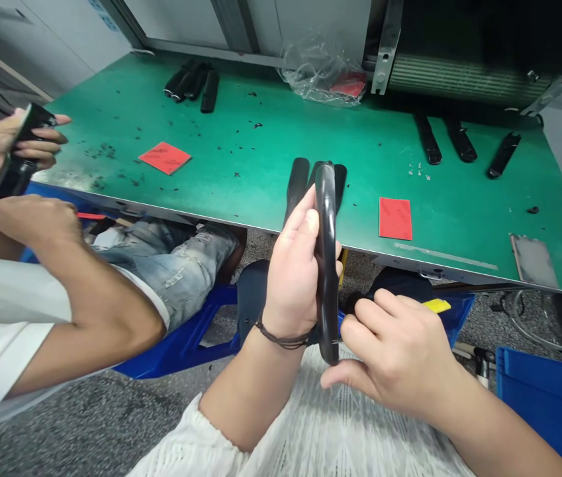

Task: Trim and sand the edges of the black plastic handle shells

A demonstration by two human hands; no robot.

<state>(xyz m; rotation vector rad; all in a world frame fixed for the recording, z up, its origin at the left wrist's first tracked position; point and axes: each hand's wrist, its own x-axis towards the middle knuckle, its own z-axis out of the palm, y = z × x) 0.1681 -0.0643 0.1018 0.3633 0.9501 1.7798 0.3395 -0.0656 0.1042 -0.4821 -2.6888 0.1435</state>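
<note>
My left hand (pixel 293 271) is wrapped round a long curved black plastic handle (pixel 326 258), holding it upright in front of the green table's near edge (pixel 261 218). My right hand (pixel 390 344) is closed in a pinch at the handle's lower end, with a yellow tool (pixel 435 305) showing just behind the fingers. Two similar black parts (pixel 298 179) lie on the table directly behind the held handle. A red square pad (pixel 395 218) lies to the right of them.
A co-worker on the left holds a black part (pixel 20 156) in both hands. Another red pad (pixel 165 158) lies mid-left. Black parts lie at the back left (pixel 194 83) and back right (pixel 459 140). A plastic bag (pixel 325 73) sits at the back. Blue bins (pixel 543 397) stand on the floor.
</note>
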